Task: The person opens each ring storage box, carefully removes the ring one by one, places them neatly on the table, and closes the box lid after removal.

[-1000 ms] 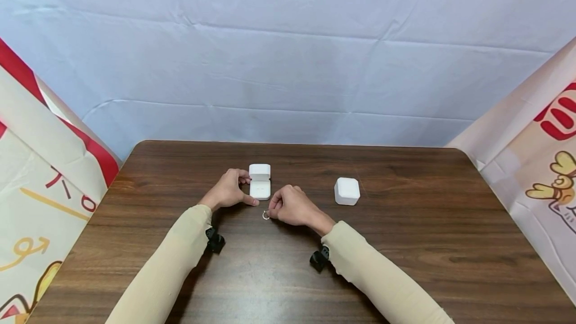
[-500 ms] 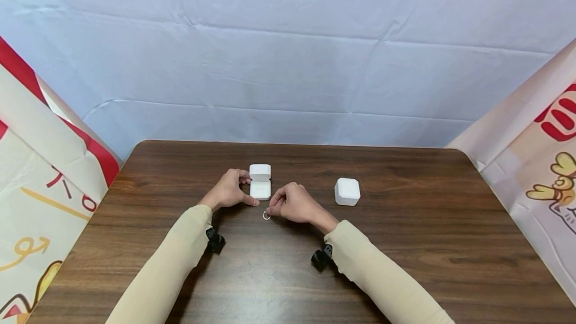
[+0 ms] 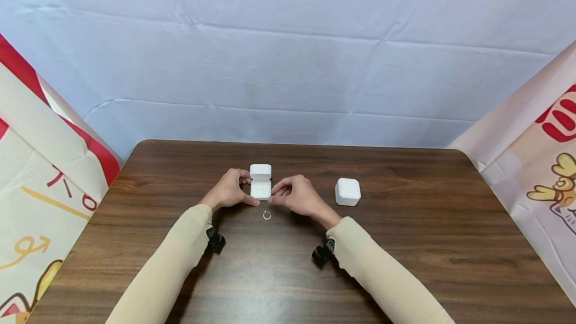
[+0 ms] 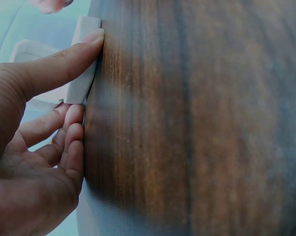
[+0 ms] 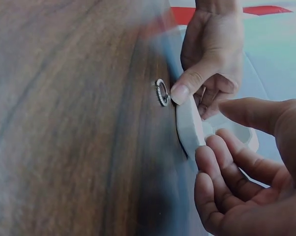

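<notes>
An opened white ring box (image 3: 260, 190) stands on the wooden table, its lid (image 3: 260, 171) raised at the back. My left hand (image 3: 228, 189) grips it from the left, thumb on the front of the base and fingers at its side. On the right, my right hand (image 3: 299, 195) is beside the box with thumb and fingers parted, holding nothing. In the right wrist view its fingertips (image 5: 202, 157) are close to the box's side; contact is hard to tell. A small silvery ring (image 3: 267, 219) lies on the table in front of the box, near my left thumb (image 5: 180, 93).
A second white box (image 3: 347, 192), shut, stands on the table (image 3: 405, 224) to the right of my right hand. A pale cloth (image 3: 288, 64) hangs behind the table's far edge. Printed cloths hang at the left and right.
My right hand has let go of the ring, leaving it on the table, and has moved up to the right side of the ring box. The left hand has stayed put.
</notes>
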The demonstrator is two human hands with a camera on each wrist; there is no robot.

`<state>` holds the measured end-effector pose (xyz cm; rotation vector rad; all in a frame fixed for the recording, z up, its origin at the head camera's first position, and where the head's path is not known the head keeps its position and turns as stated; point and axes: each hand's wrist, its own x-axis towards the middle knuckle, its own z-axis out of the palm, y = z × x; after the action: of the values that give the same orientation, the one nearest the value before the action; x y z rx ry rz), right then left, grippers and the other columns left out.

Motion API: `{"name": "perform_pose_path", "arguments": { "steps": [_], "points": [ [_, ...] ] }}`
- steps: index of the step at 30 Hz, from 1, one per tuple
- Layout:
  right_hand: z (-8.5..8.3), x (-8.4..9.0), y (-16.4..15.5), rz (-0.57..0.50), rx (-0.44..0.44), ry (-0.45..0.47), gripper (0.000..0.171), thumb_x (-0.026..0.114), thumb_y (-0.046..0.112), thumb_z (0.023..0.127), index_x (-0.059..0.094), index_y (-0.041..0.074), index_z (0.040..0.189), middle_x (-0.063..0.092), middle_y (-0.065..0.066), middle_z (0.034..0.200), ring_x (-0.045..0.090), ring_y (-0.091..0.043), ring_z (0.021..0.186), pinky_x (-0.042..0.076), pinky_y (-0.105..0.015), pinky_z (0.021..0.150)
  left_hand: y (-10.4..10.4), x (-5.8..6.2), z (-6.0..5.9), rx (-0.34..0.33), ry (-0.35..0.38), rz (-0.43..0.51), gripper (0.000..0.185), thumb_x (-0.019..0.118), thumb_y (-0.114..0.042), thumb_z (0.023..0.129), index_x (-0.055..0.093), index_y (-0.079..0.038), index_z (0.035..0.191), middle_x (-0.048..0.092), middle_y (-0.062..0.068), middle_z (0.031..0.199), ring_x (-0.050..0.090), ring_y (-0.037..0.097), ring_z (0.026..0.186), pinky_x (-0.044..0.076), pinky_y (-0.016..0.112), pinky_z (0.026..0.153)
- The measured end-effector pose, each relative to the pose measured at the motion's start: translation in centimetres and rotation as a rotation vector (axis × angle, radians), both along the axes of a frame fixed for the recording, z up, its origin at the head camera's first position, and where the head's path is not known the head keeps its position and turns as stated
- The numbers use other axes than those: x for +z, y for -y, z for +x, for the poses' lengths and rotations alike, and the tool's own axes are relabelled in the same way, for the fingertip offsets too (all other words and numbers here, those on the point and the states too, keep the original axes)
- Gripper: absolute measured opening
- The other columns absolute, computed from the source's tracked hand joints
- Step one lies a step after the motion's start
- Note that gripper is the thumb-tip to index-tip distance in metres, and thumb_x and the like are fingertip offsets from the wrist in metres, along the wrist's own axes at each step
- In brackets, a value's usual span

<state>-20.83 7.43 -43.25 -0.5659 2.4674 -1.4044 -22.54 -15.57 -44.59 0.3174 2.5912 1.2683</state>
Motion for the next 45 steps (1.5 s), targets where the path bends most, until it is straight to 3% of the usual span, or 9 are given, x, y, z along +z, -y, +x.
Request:
{"name": "perform_pose_path", "arguments": {
  "steps": [7,13,24,36,45],
  "points": [
    [-0.6,0.1,-0.2,-0.108,-0.058,0.044,0.026,0.083,0.012,0.082,0.075,-0.003,0.101,0.072,-0.005,0.086,0.068,-0.018,0.077,0.054,-0.028,0.069,0.0,-0.1,-0.1,-0.003,0.005,0.005,0.060,0.095,-0.009,0.069,0.063,0.007,0.116,0.062,0.014,0.105,0.056,0.029,0.099,0.046,0.043,0.091],
    [-1.2,0.2,-0.3,-0.153,-0.096,0.056,0.030,0.084,0.017,0.084,0.075,-0.002,0.106,0.072,-0.006,0.092,0.068,-0.022,0.084,0.055,-0.030,0.076,0.0,-0.1,-0.1,-0.005,0.008,0.002,0.059,0.095,-0.009,0.070,0.063,0.007,0.116,0.062,0.014,0.106,0.055,0.029,0.099,0.046,0.043,0.091],
    [-2.2,0.4,0.1,-0.175,-0.188,0.081,0.038,0.084,0.025,0.087,0.074,-0.001,0.112,0.072,-0.007,0.098,0.066,-0.022,0.089,0.055,-0.031,0.076,0.0,0.1,-0.1,-0.003,0.020,-0.001,0.058,0.095,-0.008,0.070,0.063,0.007,0.116,0.062,0.014,0.105,0.055,0.029,0.098,0.046,0.042,0.091],
    [-3.4,-0.1,0.5,-0.179,-0.206,0.148,0.047,0.081,0.033,0.088,0.071,0.000,0.120,0.071,-0.007,0.107,0.066,-0.022,0.097,0.053,-0.032,0.078,0.0,0.1,-0.1,-0.005,0.021,-0.005,0.058,0.094,-0.009,0.070,0.063,0.006,0.117,0.062,0.013,0.105,0.055,0.028,0.097,0.046,0.041,0.089],
    [-3.9,-0.3,0.9,-0.152,-0.211,0.199,0.045,0.078,0.041,0.090,0.073,0.006,0.118,0.071,-0.005,0.111,0.064,-0.022,0.101,0.049,-0.032,0.080,0.0,0.2,0.0,-0.004,0.014,-0.003,0.057,0.095,-0.007,0.069,0.064,0.006,0.115,0.062,0.013,0.105,0.056,0.028,0.098,0.046,0.041,0.090]
  ]
}}
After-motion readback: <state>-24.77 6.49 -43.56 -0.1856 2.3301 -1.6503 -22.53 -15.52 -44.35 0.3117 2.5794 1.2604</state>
